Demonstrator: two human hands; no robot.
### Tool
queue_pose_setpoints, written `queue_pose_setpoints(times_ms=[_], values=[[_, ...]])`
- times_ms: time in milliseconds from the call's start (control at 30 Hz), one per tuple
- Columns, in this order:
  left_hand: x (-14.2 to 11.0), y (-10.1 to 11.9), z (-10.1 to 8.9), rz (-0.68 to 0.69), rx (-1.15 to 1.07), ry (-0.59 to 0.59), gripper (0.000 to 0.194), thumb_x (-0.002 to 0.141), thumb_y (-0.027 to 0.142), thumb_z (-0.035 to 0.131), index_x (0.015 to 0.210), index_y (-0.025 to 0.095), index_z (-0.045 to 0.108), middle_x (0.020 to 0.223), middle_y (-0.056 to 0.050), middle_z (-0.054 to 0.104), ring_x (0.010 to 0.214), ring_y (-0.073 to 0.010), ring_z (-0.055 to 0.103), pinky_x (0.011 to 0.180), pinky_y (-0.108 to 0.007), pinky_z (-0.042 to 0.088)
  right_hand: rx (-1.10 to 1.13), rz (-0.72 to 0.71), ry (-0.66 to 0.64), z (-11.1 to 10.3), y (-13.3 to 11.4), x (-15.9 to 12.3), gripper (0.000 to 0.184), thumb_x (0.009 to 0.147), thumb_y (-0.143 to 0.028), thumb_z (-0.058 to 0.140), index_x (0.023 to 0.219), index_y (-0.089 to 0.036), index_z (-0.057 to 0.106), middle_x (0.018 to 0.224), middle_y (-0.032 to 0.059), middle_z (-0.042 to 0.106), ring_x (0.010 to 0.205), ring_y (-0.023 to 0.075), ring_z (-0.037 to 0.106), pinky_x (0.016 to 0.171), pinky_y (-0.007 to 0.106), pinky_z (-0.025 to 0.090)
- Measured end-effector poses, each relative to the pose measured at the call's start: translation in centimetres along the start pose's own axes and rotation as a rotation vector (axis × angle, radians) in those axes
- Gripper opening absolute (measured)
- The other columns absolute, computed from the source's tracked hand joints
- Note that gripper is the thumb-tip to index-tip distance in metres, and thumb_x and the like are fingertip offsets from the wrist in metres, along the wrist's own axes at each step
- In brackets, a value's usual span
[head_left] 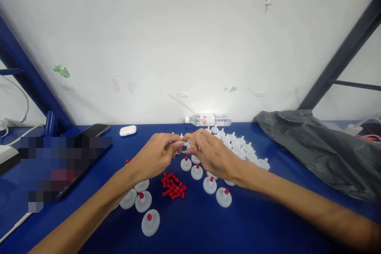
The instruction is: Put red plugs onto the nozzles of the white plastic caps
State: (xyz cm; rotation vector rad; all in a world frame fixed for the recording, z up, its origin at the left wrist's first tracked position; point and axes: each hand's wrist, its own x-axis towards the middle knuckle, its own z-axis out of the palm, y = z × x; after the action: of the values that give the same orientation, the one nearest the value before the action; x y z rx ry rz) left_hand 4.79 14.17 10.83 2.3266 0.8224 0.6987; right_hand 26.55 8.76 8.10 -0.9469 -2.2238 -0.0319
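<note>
My left hand [159,154] and my right hand [208,151] meet above the blue table [208,226], fingers pinched together around a small white part that is mostly hidden between them. Below the hands lies a heap of small red caps [173,185]. Several white disc-shaped parts with red caps [210,185] lie under and in front of the hands. More white discs without caps [238,145] are piled behind my right hand.
A clear water bottle [208,119] lies on its side by the white wall. A white earbud case [127,130] and a phone [95,129] sit at the back left. A grey plastic bag [321,147] covers the right side. Cables run along the left edge.
</note>
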Motion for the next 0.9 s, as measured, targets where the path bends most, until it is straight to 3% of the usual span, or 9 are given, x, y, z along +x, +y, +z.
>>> queue_pose_setpoints(times_ms=[67,167,267,333,400,533,700,800,900], values=[[0.2,0.0,-0.2,-0.013,-0.024,0.004,0.043,0.105,0.046,0.047,0.071,0.022,0.057,0.057,0.005,0.054,0.049,-0.013,0.047,0.052,-0.028,0.036,0.082,0.083,0.052,-0.5,-0.2,0.5,0.017,0.107,-0.026,0.057,0.1,-0.033,0.043,0.109,0.0059,0.075,0.101,0.0274,0.074,0.081,0.048,0.067],[0.3,0.2,-0.5,-0.039,-0.07,0.024,0.042,0.105,0.05,0.046,0.079,0.021,0.063,0.063,0.004,0.06,0.048,-0.0131,0.051,0.051,-0.028,0.04,0.383,0.341,0.135,-1.5,-0.6,1.6,0.026,0.104,-0.044,0.069,0.111,-0.033,0.047,0.116,0.0057,0.078,0.103,0.0264,0.078,0.085,0.047,0.068],[0.2,0.5,-0.5,-0.04,-0.08,0.057,0.04,0.105,0.05,0.047,0.083,0.022,0.066,0.058,0.005,0.057,0.048,-0.0137,0.049,0.051,-0.028,0.039,0.572,0.5,0.035,-2.5,-0.6,2.2,0.029,0.103,-0.054,0.068,0.116,-0.03,0.062,0.099,0.0041,0.081,0.092,0.0266,0.08,0.075,0.044,0.069],[0.1,0.6,-0.2,-0.031,-0.076,0.074,0.041,0.106,0.051,0.047,0.082,0.022,0.066,0.053,0.006,0.054,0.048,-0.0139,0.047,0.05,-0.028,0.036,0.582,0.512,-0.009,-2.8,-0.5,2.3,0.027,0.101,-0.055,0.071,0.107,-0.028,0.069,0.095,0.004,0.081,0.086,0.0264,0.081,0.071,0.042,0.068],[0.1,0.7,0.0,-0.025,-0.083,0.083,0.043,0.106,0.052,0.047,0.081,0.022,0.065,0.052,0.006,0.054,0.047,-0.0139,0.046,0.049,-0.028,0.035,0.623,0.528,0.037,-2.9,-0.4,2.3,0.026,0.095,-0.049,0.08,0.106,-0.029,0.068,0.101,0.0044,0.083,0.09,0.0273,0.082,0.073,0.043,0.069],[0.1,0.5,0.4,-0.035,-0.139,0.1,0.045,0.106,0.055,0.046,0.078,0.022,0.06,0.057,0.006,0.053,0.049,-0.0123,0.046,0.052,-0.028,0.038,0.688,0.512,0.158,-2.6,-0.6,2.2,0.033,0.084,-0.041,0.092,0.107,-0.03,0.072,0.111,0.0052,0.083,0.108,0.0298,0.081,0.097,0.05,0.069],[0.2,0.5,0.1,-0.1,-0.271,0.048,0.045,0.106,0.058,0.047,0.088,0.021,0.063,0.068,0.006,0.058,0.05,-0.0105,0.052,0.05,-0.026,0.042,0.689,0.443,0.211,-2.7,-1.1,2.3,0.03,0.085,-0.046,0.092,0.11,-0.033,0.081,0.126,0.0026,0.08,0.125,0.0297,0.075,0.116,0.056,0.06],[0.2,0.5,-0.1,-0.114,-0.314,-0.01,0.047,0.107,0.059,0.045,0.088,0.02,0.063,0.067,0.005,0.059,0.049,-0.0105,0.053,0.05,-0.026,0.041,0.665,0.419,0.241,-2.6,-1.3,2.2,0.028,0.089,-0.046,0.089,0.113,-0.034,0.082,0.124,0.0019,0.08,0.124,0.0279,0.075,0.117,0.054,0.06],[0.2,0.5,0.2,-0.106,-0.337,-0.015,0.051,0.108,0.062,0.041,0.078,0.022,0.053,0.065,0.006,0.053,0.048,-0.0095,0.052,0.051,-0.026,0.041,0.627,0.402,0.221,-2.4,-1.2,2.0,0.026,0.091,-0.046,0.087,0.114,-0.034,0.081,0.119,0.0019,0.081,0.117,0.027,0.078,0.113,0.054,0.063]])
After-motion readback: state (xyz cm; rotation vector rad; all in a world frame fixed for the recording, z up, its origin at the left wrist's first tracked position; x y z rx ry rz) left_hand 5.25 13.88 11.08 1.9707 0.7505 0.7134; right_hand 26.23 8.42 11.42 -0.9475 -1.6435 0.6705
